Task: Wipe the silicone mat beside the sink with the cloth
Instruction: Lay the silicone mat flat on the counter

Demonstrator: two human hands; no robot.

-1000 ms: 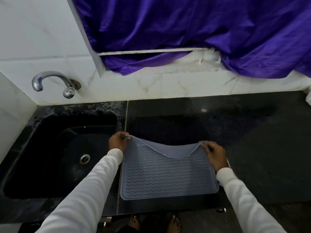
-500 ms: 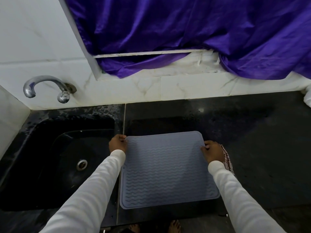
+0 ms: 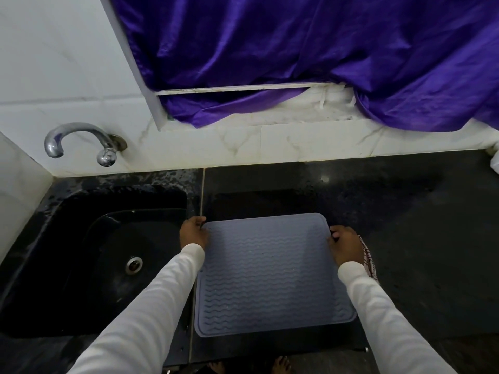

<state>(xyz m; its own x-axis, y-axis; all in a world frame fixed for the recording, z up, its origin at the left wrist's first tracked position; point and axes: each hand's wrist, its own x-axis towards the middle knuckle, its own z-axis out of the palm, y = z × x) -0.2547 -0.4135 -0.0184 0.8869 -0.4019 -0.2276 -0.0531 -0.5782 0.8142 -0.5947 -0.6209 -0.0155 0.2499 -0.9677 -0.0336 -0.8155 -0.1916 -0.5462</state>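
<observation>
While the grey silicone mat lies flat on the dark surface just right of the sink, left hand and right hand pinch its far corners, a checked cloth peeking beside the right wrist, so wiping looks not yet begun.

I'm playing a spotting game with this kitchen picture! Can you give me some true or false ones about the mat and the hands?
1. The mat lies flat on the counter. True.
2. The mat sits inside the sink. False: it lies beside it, on the right.
3. Both hands hold the mat's far corners. True: left hand, right hand.
4. The tap is running. False: no water shows.
5. The curtain is green. False: it is purple.
</observation>
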